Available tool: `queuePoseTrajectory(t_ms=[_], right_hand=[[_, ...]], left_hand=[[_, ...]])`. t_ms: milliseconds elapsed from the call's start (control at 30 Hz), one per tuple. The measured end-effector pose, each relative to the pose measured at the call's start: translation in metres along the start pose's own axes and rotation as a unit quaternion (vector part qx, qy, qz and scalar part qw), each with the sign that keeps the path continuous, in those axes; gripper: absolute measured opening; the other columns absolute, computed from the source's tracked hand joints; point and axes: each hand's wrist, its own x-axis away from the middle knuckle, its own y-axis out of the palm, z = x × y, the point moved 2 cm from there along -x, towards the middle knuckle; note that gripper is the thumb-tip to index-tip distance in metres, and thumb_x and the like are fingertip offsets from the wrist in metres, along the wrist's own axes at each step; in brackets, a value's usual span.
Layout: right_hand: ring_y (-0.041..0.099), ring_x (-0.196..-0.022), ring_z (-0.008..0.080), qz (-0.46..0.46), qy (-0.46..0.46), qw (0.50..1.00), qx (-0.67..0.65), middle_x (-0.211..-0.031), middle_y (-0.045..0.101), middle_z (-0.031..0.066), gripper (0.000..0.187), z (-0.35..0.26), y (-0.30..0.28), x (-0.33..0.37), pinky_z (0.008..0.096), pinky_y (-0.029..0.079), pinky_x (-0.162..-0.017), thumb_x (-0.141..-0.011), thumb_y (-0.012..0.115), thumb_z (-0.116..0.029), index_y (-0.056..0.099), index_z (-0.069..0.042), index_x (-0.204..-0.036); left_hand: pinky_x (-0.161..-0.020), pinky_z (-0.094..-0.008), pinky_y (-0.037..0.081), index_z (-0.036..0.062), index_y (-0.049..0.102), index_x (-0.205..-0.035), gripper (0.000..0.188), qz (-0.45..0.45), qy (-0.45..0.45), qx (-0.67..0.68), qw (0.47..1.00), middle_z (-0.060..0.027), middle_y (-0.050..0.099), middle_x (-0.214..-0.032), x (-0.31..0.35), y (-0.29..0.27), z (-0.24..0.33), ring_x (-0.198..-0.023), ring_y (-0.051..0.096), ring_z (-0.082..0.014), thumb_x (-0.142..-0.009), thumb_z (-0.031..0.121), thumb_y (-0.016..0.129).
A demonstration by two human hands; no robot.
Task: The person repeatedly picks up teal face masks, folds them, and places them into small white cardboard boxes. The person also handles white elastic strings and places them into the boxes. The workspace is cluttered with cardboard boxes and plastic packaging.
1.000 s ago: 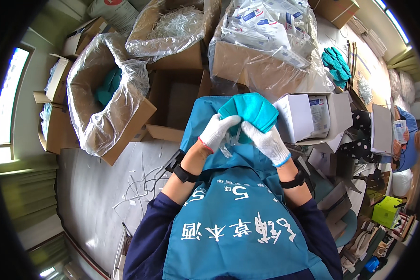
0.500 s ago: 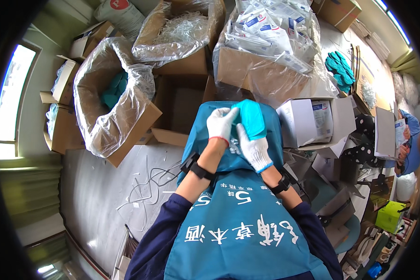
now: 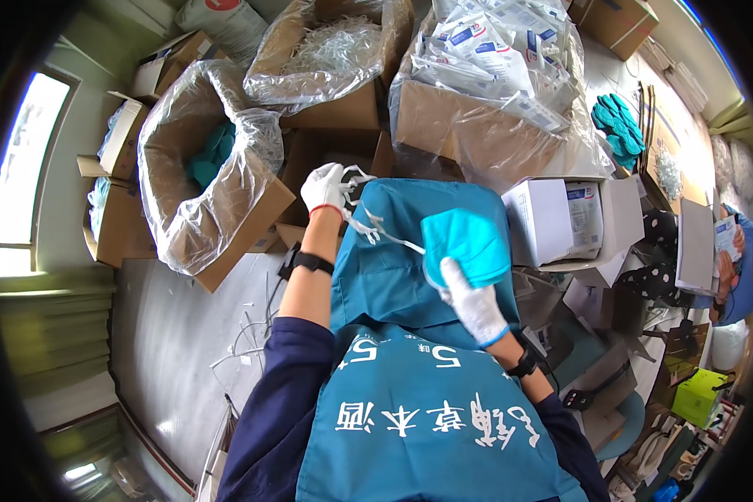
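Note:
In my white-gloved right hand (image 3: 474, 307) is a teal face mask (image 3: 468, 243), with the thumb lying across its lower edge. My gloved left hand (image 3: 322, 189) is up to the left, its fingers closed on a loose bunch of white elastic straps (image 3: 361, 219). One strap stretches from that bunch across to the left edge of the mask. Whether it is fastened there cannot be made out. Both hands are above the teal apron (image 3: 385, 276) that covers my lap.
Ahead stand plastic-lined cartons: one with teal masks (image 3: 213, 155), one with white straps (image 3: 335, 48), one heaped with white packets (image 3: 485, 50). A white box (image 3: 540, 222) holds packets at right. Teal masks (image 3: 617, 125) lie farther right. A co-worker's hands (image 3: 728, 272) hold a packet.
My left hand has moved left, away from the mask, drawing the straps out between both hands. My right hand has shifted slightly right and down with the mask, now seen wider and flatter.

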Motion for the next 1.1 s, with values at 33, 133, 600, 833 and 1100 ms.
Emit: queuePoseTrajectory(t_ms=[33, 133, 600, 833, 1100], right_hand=[[0.056, -0.059, 0.0074, 0.051, 0.017, 0.997, -0.049, -0.08, 0.063, 0.0, 0.015, -0.019, 0.005, 0.002, 0.0216, 0.042, -0.051, -0.097, 0.067, -0.024, 0.064, -0.01, -0.1], [0.056, -0.058, 0.008, 0.024, -0.02, 0.999, -0.04, -0.074, 0.065, 0.0007, 0.016, -0.027, 0.001, -0.015, 0.0217, 0.042, -0.052, -0.098, 0.066, -0.026, 0.067, -0.011, -0.096], [0.047, -0.056, 0.0064, -0.074, 0.033, 0.988, 0.133, -0.067, 0.055, 0.0008, 0.03, -0.022, 0.012, -0.024, 0.0216, 0.036, -0.051, -0.098, 0.06, -0.027, 0.061, -0.004, -0.079], [0.049, -0.054, 0.0057, -0.032, 0.04, 0.993, 0.108, -0.066, 0.056, 0.0007, 0.029, 0.002, -0.002, -0.026, 0.0205, 0.037, -0.048, -0.099, 0.06, -0.027, 0.061, -0.005, -0.08], [0.047, -0.053, 0.0058, -0.035, 0.052, 0.991, 0.114, -0.066, 0.055, 0.0009, 0.031, 0.01, -0.001, -0.027, 0.0207, 0.036, -0.048, -0.099, 0.059, -0.028, 0.06, -0.004, -0.08]], left_hand=[[-0.055, -0.0288, 0.049, 0.0064, 0.073, -0.092, 0.015, -0.045, 0.023, -0.05, 0.997, -0.0018, 0.061, -0.071, 0.016, 0.002, 0.016, -0.061, 0.059, -0.0123, -0.086, 0.02, 0.072], [-0.058, -0.0251, 0.048, 0.0056, 0.07, -0.1, 0.013, -0.259, 0.105, -0.186, 0.942, 0.0017, 0.062, -0.079, 0.079, 0.011, 0.027, -0.066, 0.059, -0.009, -0.091, 0.014, 0.066], [-0.045, -0.0247, 0.045, 0.0047, 0.069, -0.1, 0.029, -0.056, -0.009, 0.032, 0.998, -0.0042, 0.07, -0.083, 0.12, -0.03, 0.123, -0.056, 0.061, -0.0107, -0.094, 0.033, 0.068], [-0.055, -0.0348, 0.043, 0.0043, 0.061, -0.116, 0.07, 0.09, 0.049, 0.228, 0.968, -0.008, 0.06, -0.084, -0.023, -0.173, 0.223, -0.064, 0.054, -0.0205, -0.087, 0.068, 0.062], [-0.053, -0.0328, 0.047, 0.0121, 0.065, -0.09, 0.045, 0.086, 0.002, 0.225, 0.971, -0.0017, 0.061, -0.074, 0.021, -0.123, 0.195, -0.063, 0.058, -0.0165, -0.092, 0.057, 0.065]])
